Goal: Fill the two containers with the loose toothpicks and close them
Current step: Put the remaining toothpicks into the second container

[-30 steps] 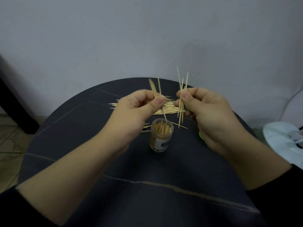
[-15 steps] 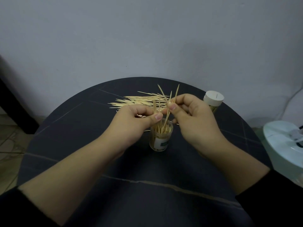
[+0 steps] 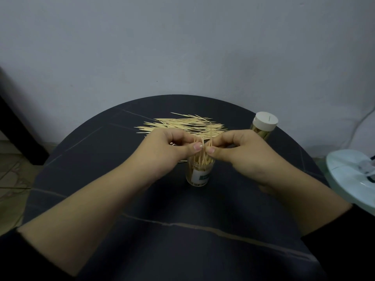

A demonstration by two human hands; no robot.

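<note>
The left hand and right hand, raised apart a second ago, now meet low over the open container, their toothpicks dipping into its mouth.

A round dark table with thin pale veins running across its top stood against a plain grey-white wall. At the right edge, just beside the table's rim, lay a pale round disc-shaped object with something dark and blurred on its far side; what it was could not be told. A white cable curved down the wall above it. On the left, a dark slanted post met a beige tiled floor, where a few thin strands trailed.
</note>
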